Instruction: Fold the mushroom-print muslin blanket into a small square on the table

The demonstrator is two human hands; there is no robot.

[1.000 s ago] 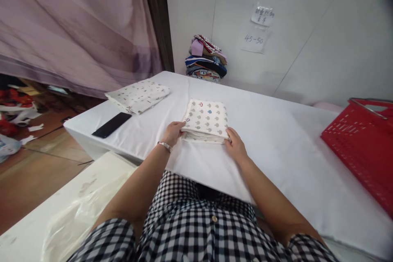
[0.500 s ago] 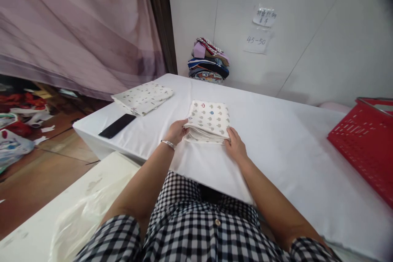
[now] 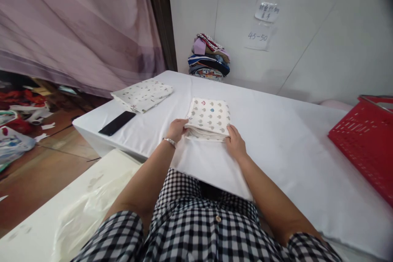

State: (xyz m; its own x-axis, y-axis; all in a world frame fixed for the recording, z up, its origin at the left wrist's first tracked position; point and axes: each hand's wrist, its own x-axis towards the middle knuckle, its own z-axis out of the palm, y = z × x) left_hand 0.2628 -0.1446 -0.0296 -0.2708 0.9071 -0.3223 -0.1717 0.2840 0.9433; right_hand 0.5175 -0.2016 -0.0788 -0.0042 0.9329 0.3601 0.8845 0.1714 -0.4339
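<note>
Both the left hand [image 3: 177,129] and right hand [image 3: 235,143] clamp the folded printed cloth [image 3: 209,117] near the counter's [image 3: 276,139] front edge; lifting it calls for an even, level grip.

The red basket [image 3: 365,139] runs off the right edge — only its near corner shows. Writing on the upper wall note [image 3: 268,11] is too small to read. The right hand [image 3: 236,144] hides the folded cloth [image 3: 210,117]'s near corner — fingertips unseen.
</note>
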